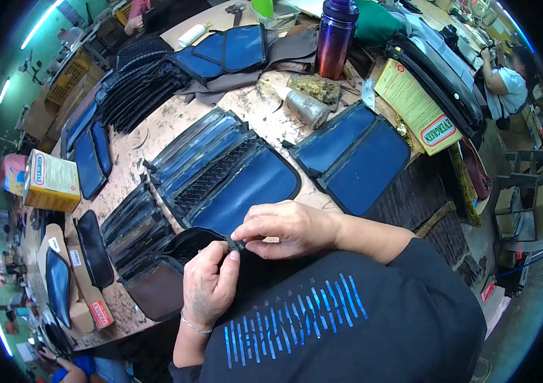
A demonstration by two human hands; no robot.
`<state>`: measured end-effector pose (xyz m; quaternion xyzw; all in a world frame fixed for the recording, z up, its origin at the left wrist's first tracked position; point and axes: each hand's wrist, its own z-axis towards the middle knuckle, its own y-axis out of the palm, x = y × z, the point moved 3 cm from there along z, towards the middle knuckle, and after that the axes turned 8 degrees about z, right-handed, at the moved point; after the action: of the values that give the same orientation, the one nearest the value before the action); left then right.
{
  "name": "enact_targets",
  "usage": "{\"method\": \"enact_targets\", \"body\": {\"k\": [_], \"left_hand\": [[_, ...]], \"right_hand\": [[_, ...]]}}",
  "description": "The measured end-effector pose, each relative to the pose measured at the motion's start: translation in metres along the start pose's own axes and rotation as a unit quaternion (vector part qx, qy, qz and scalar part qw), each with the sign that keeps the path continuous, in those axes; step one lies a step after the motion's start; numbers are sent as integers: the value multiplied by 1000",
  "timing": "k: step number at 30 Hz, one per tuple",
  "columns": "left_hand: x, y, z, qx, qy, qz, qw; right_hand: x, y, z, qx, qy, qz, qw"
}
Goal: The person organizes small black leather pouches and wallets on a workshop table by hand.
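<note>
My left hand [211, 284], with a chain bracelet at its wrist, is closed on a black leather-like piece [190, 241] that curves up in front of my body. My right hand [290, 228] pinches the same piece's end, its thumb and fingertips meeting close to my left thumb. Just beyond my hands lie overlapping blue panels [252, 185] with black edging and a woven-textured strip. To the left of them, a stack of dark panels [132, 220] reaches down beside my left hand. Another pair of blue panels [367, 159] lies to the right.
Yellow Evergreen cans [53, 182] stand at the left and the right. A purple-red bottle [338, 41], a metal cone-topped container [306, 107] and a white bottle [195, 34] are at the back. Dark layered pieces [147, 83] fan out at upper left. Other people work nearby.
</note>
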<state>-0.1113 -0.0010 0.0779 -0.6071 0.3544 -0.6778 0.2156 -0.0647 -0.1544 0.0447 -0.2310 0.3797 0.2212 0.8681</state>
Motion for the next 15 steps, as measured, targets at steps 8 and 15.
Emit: {"method": "enact_targets", "body": {"k": [8, 15], "left_hand": [[0, 1, 2, 17, 2, 12, 1000], [0, 1, 3, 38, 8, 35, 999]], "right_hand": [[-2, 1, -1, 3, 38, 60, 998], [5, 3, -3, 2, 157, 164, 974]]}}
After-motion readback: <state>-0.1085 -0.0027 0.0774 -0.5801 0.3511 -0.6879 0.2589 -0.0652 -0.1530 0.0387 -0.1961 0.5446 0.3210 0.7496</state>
